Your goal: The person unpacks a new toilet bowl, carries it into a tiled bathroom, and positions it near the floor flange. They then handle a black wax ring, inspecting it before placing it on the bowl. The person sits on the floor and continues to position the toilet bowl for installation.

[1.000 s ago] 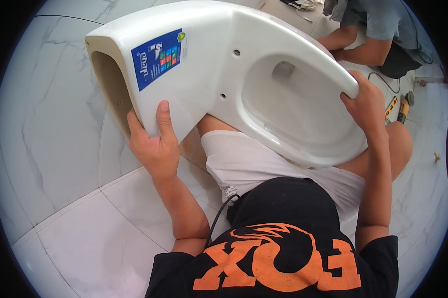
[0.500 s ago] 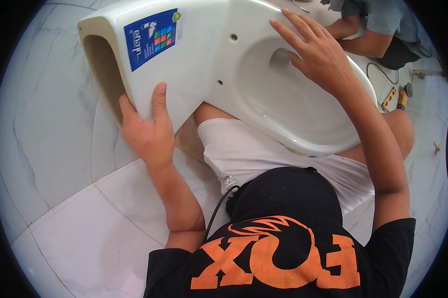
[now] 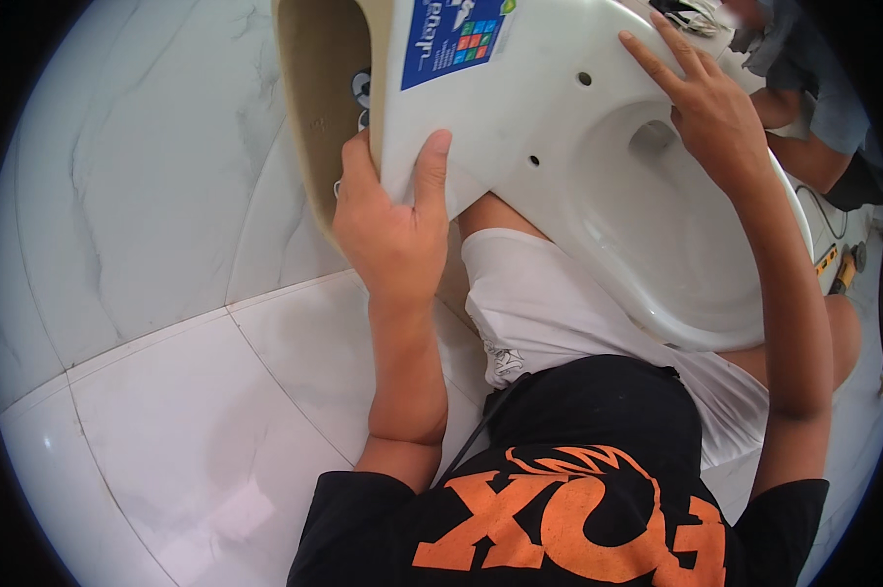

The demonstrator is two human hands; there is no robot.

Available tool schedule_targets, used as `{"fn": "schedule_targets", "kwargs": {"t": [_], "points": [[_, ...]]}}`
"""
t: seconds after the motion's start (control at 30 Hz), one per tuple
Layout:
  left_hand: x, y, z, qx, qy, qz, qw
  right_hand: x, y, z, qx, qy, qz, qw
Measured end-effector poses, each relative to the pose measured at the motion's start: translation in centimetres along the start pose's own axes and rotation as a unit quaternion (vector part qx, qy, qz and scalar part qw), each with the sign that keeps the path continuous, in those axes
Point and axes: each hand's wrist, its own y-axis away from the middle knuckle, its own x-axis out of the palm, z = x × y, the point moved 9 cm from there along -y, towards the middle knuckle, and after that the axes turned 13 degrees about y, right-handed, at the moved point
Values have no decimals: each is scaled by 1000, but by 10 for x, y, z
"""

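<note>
A white ceramic toilet [image 3: 520,122] lies tilted across my lap, its tank end to the left and its bowl to the right. My left hand [image 3: 397,220] grips the edge of the hollow tank opening [image 3: 324,108], thumb on the outer wall and fingers inside. Some round white-and-dark fittings [image 3: 361,88] show within that opening. Over the far rim of the bowl, my right hand [image 3: 717,117] rests with its fingers spread. A blue sticker [image 3: 451,44] is on the tank wall, and two seat holes [image 3: 584,78] pierce the ceramic beside the bowl.
Another person [image 3: 818,127] crouches at the upper right, close to the bowl. Right of the bowl lie a yellow grinder [image 3: 844,269], a yellow spirit level [image 3: 826,262] and a dark cable [image 3: 837,215]. Marbled tiles [image 3: 158,186] cover the left side.
The view has swung left, so the toilet, my hands and the floor tools sit further right and lower. Fittings inside the tank opening have come into sight. My left hand keeps its grip.
</note>
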Motion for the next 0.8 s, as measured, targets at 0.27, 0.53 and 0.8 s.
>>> {"fn": "schedule_targets", "kwargs": {"t": [0.27,0.53,0.8], "points": [[0,-1,-3,-5,9,-2,1000,8,0,0,17,13,-133,991],[1,1,-4,-33,21,0,999,-3,-1,1,-20,20,-45,999],[1,0,-6,-14,40,-5,999,-5,0,1,-20,28,-66,997]]}}
